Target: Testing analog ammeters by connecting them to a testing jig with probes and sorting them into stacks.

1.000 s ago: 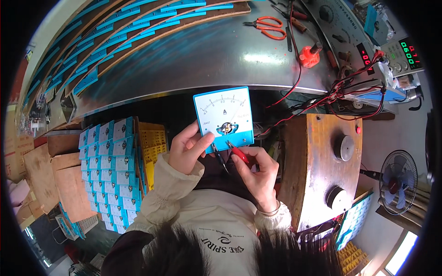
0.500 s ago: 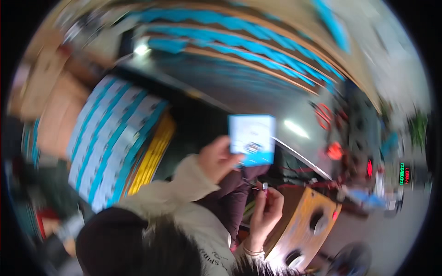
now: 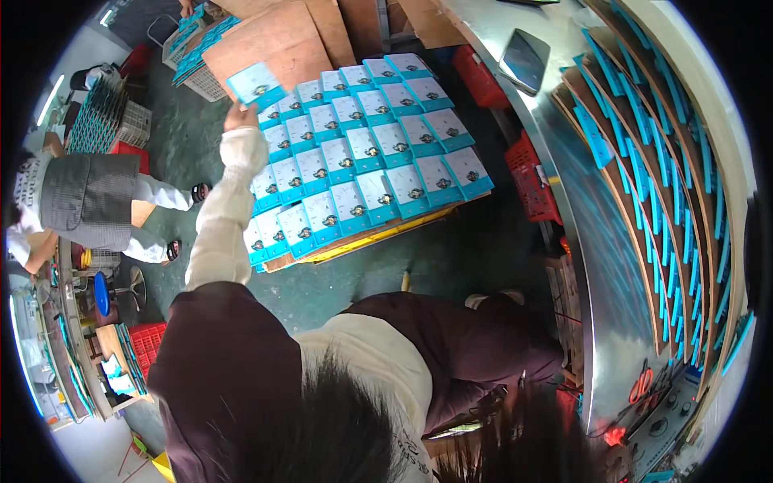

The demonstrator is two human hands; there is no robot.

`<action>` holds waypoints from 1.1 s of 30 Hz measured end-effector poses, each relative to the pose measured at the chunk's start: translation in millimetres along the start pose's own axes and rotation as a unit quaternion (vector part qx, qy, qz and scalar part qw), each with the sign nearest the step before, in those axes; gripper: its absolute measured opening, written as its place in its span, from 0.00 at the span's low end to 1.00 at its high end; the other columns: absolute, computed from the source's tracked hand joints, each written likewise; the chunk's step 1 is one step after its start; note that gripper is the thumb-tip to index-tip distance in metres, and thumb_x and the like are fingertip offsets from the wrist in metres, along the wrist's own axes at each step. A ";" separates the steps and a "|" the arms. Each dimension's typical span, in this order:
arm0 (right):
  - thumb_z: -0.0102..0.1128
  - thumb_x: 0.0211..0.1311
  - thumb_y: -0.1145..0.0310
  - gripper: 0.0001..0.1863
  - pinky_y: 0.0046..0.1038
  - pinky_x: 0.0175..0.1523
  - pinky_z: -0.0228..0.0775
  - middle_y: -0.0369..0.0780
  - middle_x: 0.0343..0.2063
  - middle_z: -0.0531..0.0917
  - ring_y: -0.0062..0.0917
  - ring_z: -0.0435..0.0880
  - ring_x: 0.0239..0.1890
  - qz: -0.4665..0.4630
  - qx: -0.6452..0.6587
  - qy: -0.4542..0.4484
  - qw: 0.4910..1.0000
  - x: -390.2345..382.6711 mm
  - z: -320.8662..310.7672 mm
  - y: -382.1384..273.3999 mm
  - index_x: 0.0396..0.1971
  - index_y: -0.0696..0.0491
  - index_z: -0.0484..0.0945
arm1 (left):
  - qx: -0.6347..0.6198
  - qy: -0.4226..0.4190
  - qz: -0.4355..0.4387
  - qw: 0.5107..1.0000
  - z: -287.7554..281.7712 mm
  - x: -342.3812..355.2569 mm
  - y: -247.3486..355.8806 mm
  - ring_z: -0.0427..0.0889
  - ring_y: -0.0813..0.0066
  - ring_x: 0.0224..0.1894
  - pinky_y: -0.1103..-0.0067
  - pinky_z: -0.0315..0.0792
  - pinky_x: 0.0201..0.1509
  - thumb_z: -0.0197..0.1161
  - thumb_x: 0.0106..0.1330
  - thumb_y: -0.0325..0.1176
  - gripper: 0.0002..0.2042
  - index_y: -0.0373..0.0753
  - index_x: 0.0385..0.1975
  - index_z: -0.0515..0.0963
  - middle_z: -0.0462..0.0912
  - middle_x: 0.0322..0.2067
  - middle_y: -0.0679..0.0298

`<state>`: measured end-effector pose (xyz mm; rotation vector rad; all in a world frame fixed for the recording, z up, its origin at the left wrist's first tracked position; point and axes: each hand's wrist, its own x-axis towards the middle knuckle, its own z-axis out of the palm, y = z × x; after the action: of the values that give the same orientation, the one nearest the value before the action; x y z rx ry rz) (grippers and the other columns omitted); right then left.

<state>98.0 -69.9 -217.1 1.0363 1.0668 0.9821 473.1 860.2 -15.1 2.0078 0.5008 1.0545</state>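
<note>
My left hand point(image 3: 240, 117), at the end of an outstretched arm, pinches the near edge of a white-and-blue card point(image 3: 254, 84). The card is held at the far left corner of a broad stack of similar cards point(image 3: 354, 165). Those cards lie in overlapping rows, each with a small dark-and-gold piece near its lower part. Whether the held card touches the stack, I cannot tell. My right hand does not show; my body and hair fill the lower part of the head view.
Brown cardboard point(image 3: 270, 48) lies behind the stack. On the right, a metal bench point(image 3: 576, 282) carries a phone point(image 3: 525, 61), red-handled scissors point(image 3: 641, 385) and curved boards point(image 3: 644, 201) bearing blue cards. Red crates point(image 3: 531, 177) stand beneath it. Another person point(image 3: 88, 201) is at the left.
My view has swung left from the bench to the card stack. My left arm now reaches far out with the card. My right hand, which was holding something small, has left the view.
</note>
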 end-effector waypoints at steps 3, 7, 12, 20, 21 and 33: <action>0.68 0.56 0.67 0.10 0.21 0.34 0.70 0.43 0.28 0.81 0.26 0.79 0.29 -0.707 -0.359 0.447 0.413 47.1 -25.2 66.9 0.35 0.55 0.80 | 0.226 0.066 -0.058 0.970 9.1 -31.6 -8.5 0.82 0.59 0.44 0.72 0.72 0.51 0.59 0.65 0.38 0.24 0.31 0.57 0.67 0.83 0.42 0.52; 0.66 0.57 0.65 0.12 0.25 0.33 0.73 0.43 0.28 0.82 0.26 0.81 0.28 -0.678 -0.619 0.374 -0.131 152.9 69.6 279.2 0.37 0.55 0.80 | 0.114 0.010 -0.236 0.965 28.4 -55.5 -32.4 0.82 0.60 0.42 0.67 0.72 0.46 0.55 0.64 0.32 0.14 0.34 0.47 0.77 0.83 0.39 0.54; 0.61 0.61 0.65 0.12 0.23 0.32 0.69 0.44 0.31 0.81 0.29 0.80 0.27 -0.620 -0.634 0.431 -0.166 176.7 60.6 241.8 0.36 0.59 0.76 | 0.380 -0.104 -0.171 0.903 -19.4 20.1 -123.4 0.81 0.64 0.39 0.69 0.73 0.41 0.55 0.63 0.33 0.13 0.40 0.45 0.79 0.83 0.37 0.61; 0.65 0.56 0.66 0.12 0.29 0.33 0.73 0.43 0.28 0.82 0.32 0.82 0.28 -0.618 -0.638 0.386 -0.248 174.2 59.4 248.7 0.38 0.55 0.79 | 0.749 -0.465 -0.038 0.471 62.2 3.4 -18.0 0.83 0.57 0.45 0.63 0.77 0.43 0.48 0.67 0.43 0.17 0.43 0.43 0.81 0.83 0.43 0.57; 0.65 0.55 0.66 0.12 0.29 0.33 0.73 0.43 0.27 0.82 0.32 0.82 0.28 -0.625 -0.634 0.375 -0.259 168.5 60.7 250.6 0.39 0.54 0.79 | 0.741 -0.364 -0.019 0.564 57.2 -4.3 -8.2 0.82 0.53 0.46 0.61 0.77 0.43 0.47 0.67 0.45 0.19 0.41 0.46 0.79 0.82 0.45 0.54; 0.71 0.49 0.63 0.12 0.32 0.25 0.70 0.39 0.18 0.79 0.32 0.79 0.20 -0.743 -0.520 0.282 -0.313 117.9 77.8 305.0 0.27 0.52 0.77 | -0.300 -0.236 0.248 0.890 153.1 -119.8 409.7 0.75 0.68 0.54 0.76 0.68 0.58 0.54 0.69 0.24 0.18 0.29 0.57 0.68 0.76 0.53 0.53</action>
<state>161.3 98.3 67.0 3.4519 -0.5349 0.8557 522.1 463.7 199.5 1.7485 -0.5710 0.8136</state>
